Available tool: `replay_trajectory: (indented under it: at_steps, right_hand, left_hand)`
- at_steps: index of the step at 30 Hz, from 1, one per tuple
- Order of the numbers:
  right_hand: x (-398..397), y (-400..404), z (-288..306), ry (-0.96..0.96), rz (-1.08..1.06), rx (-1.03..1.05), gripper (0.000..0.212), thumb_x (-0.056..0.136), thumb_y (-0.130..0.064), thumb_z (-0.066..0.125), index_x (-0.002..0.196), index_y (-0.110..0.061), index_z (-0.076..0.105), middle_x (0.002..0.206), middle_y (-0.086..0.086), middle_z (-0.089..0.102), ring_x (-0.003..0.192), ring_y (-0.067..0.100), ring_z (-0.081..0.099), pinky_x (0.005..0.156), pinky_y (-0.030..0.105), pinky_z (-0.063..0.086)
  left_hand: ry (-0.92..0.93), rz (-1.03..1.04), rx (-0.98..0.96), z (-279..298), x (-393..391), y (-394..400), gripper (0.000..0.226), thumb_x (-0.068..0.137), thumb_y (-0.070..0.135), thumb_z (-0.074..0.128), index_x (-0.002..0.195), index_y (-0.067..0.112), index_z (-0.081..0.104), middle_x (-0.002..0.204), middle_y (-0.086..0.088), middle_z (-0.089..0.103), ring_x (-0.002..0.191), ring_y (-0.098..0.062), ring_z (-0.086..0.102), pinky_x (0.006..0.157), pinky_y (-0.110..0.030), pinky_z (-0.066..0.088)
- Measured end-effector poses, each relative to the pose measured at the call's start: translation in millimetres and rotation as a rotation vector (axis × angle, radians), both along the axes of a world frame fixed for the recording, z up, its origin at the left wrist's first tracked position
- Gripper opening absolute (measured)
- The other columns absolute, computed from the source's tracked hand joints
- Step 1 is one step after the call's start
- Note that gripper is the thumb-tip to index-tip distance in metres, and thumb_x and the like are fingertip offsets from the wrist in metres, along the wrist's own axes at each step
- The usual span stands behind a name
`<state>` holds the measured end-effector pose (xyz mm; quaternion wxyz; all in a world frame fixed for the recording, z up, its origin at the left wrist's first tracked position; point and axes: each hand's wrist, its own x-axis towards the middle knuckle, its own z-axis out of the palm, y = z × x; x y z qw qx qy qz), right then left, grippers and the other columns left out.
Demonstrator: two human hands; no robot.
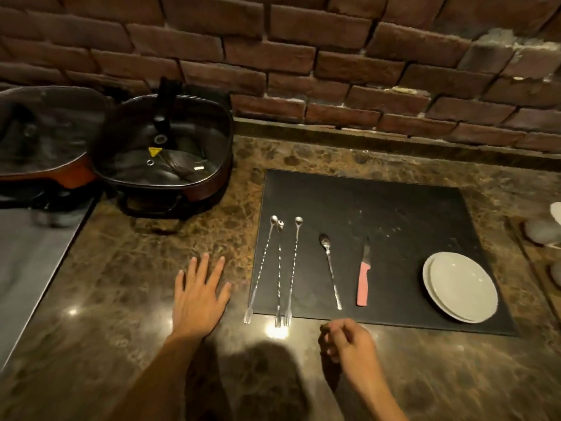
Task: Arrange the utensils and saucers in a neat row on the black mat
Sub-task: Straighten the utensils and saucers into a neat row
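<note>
Resting flat and empty left of the black mat, the left hand idles while the loosely curled, empty right hand hovers near the aligned spoons, knife and stacked saucers, so only final straightening seems due.

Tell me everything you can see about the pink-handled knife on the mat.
The pink-handled knife is small, with a short dark pointed blade and a smooth pink handle that looks plastic. It lies flat on the black mat, blade pointing toward the brick wall, between a silver spoon and stacked white saucers, touching neither. No hand touches it.
</note>
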<state>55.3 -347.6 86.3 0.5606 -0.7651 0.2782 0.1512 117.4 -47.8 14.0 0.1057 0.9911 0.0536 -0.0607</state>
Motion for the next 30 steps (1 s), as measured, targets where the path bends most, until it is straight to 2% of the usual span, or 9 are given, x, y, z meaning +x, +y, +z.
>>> replay_trajectory:
  at_steps: [3,4,6,9,12,15,17,22,30]
  right_hand:
    - [28,29,1,-0.008,0.092,-0.087,0.024,0.095,-0.001,0.053,0.077,-0.014,0.064,0.064,0.01,0.067,0.056,0.018,0.056,0.057,0.038,0.048]
    - [38,39,1,-0.022,0.119,-0.12,0.025,0.094,-0.002,0.054,0.076,-0.016,0.064,0.069,0.014,0.068,0.06,0.023,0.059,0.062,0.045,0.051]
    - [59,62,-1,-0.043,0.169,-0.203,0.025,0.093,-0.005,0.054,0.074,-0.018,0.063,0.073,0.015,0.069,0.07,0.032,0.065,0.07,0.05,0.054]
    - [90,97,-4,-0.022,0.203,-0.281,0.02,0.09,-0.007,0.05,0.078,-0.016,0.063,0.08,0.012,0.068,0.083,0.039,0.067,0.076,0.051,0.056]
    - [112,128,-9,0.009,0.262,-0.344,0.016,0.089,-0.011,0.046,0.083,-0.013,0.06,0.093,0.02,0.066,0.084,0.039,0.067,0.076,0.048,0.057]
    - [132,144,-15,0.007,0.322,-0.479,0.014,0.092,-0.016,0.052,0.087,-0.008,0.062,0.098,0.02,0.065,0.089,0.04,0.065,0.071,0.037,0.051]
    - [142,148,-20,0.014,0.333,-0.521,0.017,0.092,-0.02,0.057,0.083,-0.005,0.059,0.1,0.021,0.064,0.092,0.043,0.064,0.069,0.037,0.047]
    - [154,143,-29,0.038,0.35,-0.538,0.02,0.091,-0.022,0.062,0.077,-0.011,0.052,0.1,0.02,0.065,0.09,0.041,0.063,0.07,0.039,0.049]
    - [169,138,-33,0.02,0.398,-0.545,0.016,0.092,-0.02,0.06,0.093,-0.004,0.062,0.104,0.019,0.063,0.094,0.04,0.062,0.074,0.039,0.049]
  left_hand:
    - [-0.035,-0.051,0.063,-12,6,6,0.066,0.102,0.058,0.022,0.159,0.029,0.038,0.167,-0.008,0.037,0.155,-0.035,0.033,0.119,-0.066,0.03]
    - [-0.044,-0.059,0.07,-16,6,8,0.064,0.101,0.056,0.026,0.159,0.03,0.038,0.167,-0.007,0.038,0.154,-0.035,0.034,0.119,-0.066,0.031]
    - [-0.105,-0.066,0.074,-26,6,10,0.062,0.101,0.053,0.032,0.158,0.03,0.039,0.166,-0.008,0.038,0.154,-0.035,0.035,0.119,-0.066,0.026]
    - [-0.182,-0.08,0.061,-34,6,10,0.06,0.101,0.048,0.037,0.157,0.029,0.042,0.166,-0.01,0.039,0.153,-0.037,0.037,0.12,-0.066,0.022]
    - [-0.218,-0.091,0.06,-40,6,12,0.06,0.102,0.048,0.036,0.159,0.029,0.038,0.168,-0.01,0.036,0.154,-0.037,0.034,0.12,-0.066,0.021]
    - [-0.261,-0.095,0.081,-43,5,12,0.059,0.105,0.048,0.036,0.16,0.028,0.037,0.168,-0.01,0.035,0.153,-0.037,0.036,0.121,-0.065,0.022]
    - [-0.245,-0.096,0.095,-41,5,12,0.06,0.105,0.049,0.035,0.161,0.029,0.035,0.169,-0.01,0.033,0.154,-0.036,0.035,0.122,-0.065,0.021]
    - [-0.17,-0.047,0.054,-35,7,9,0.063,0.099,0.053,0.035,0.159,0.033,0.037,0.168,-0.007,0.036,0.154,-0.034,0.034,0.12,-0.065,0.024]
    - [-0.14,-0.04,0.032,-33,7,10,0.062,0.101,0.055,0.03,0.159,0.034,0.034,0.169,-0.005,0.033,0.156,-0.033,0.03,0.119,-0.066,0.024]
